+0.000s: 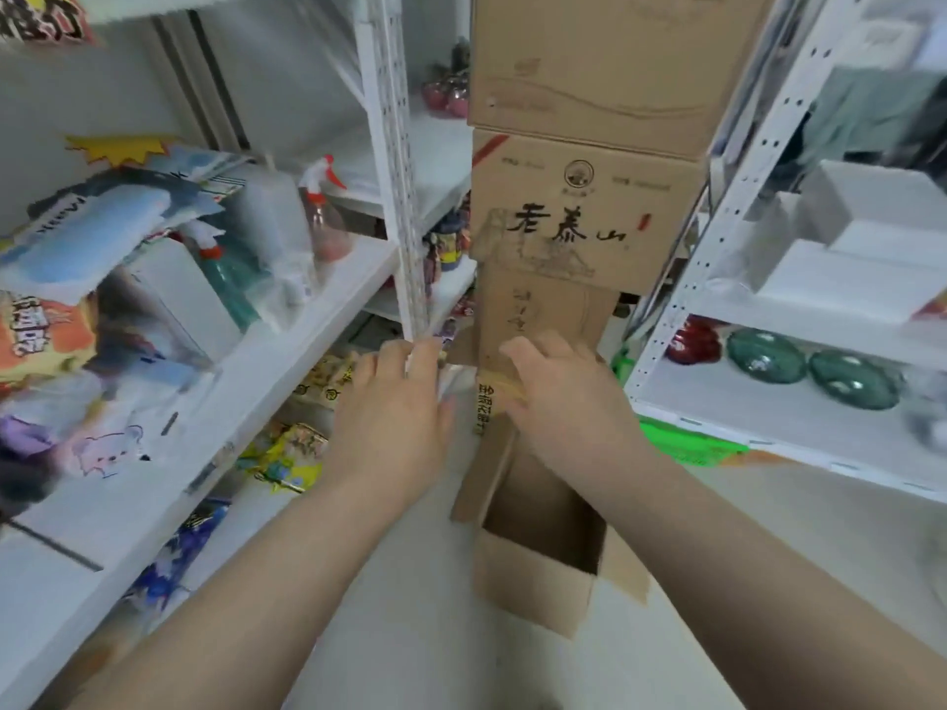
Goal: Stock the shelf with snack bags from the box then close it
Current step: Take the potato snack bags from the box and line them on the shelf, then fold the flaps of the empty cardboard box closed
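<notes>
Reaching forward, both hands above open cardboard box (533, 591) on floor. Right hand (563, 397) curled, thumb pinching raised flap (487, 474) at its yellow-printed top. Left hand (394, 407) alongside, fingers fairly straight; grip cannot be told. Snack bags (292, 453) lie under left shelf (246, 381)

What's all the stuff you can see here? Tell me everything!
open box: one, brown, on the floor, flaps up
stacked boxes: three, brown, behind it
left shelf: one, white, left side
right shelf: one, white, right side
snack bags: several, orange, yellow, blue, left shelf
spray bottles: two, red-and-white tops, left shelf
round things: two, green, right shelf
white boxes: several, right shelf
left hand: by the shelf post
right hand: at the open box's raised flap
</notes>
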